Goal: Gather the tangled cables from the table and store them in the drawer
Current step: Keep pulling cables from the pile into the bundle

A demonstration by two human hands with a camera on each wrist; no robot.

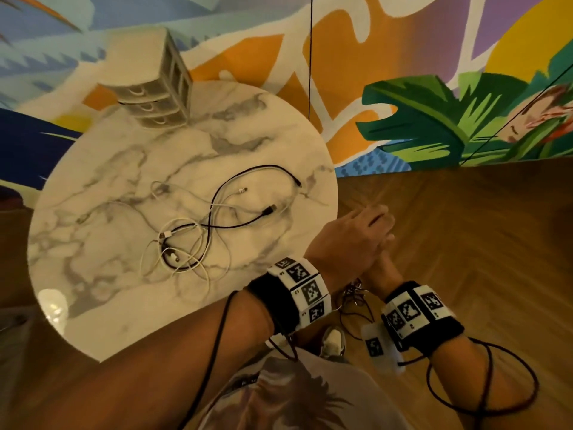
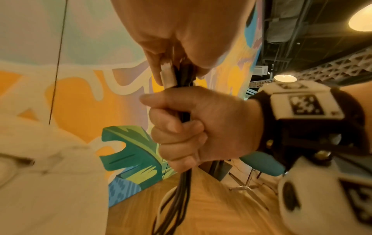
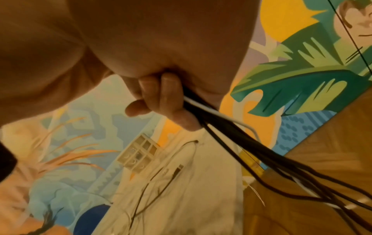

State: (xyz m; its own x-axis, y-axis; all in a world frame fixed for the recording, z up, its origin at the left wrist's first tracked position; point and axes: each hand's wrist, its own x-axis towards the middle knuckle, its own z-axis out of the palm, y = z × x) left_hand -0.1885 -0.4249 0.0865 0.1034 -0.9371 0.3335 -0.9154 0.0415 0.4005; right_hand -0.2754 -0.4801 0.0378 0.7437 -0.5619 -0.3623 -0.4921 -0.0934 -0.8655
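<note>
A tangle of black and white cables (image 1: 198, 231) lies on the round marble table (image 1: 93, 243). A small white drawer unit (image 1: 155, 100) stands at the table's far edge with its drawers shut. Both hands are off the table's right edge, over the floor, one above the other. My left hand (image 1: 353, 234) pinches the top of a separate cable bundle (image 2: 183, 198) near a white connector. Just below it, my right hand (image 2: 193, 127) has its fingers curled round the same bundle, and the black and white strands (image 3: 261, 151) hang down from the fist.
Wooden herringbone floor (image 1: 465, 243) spreads to the right of the table. A painted mural wall (image 1: 403, 119) stands behind. Thin black cords run from both wristbands along my arms. A shoe (image 1: 333, 341) shows below the hands.
</note>
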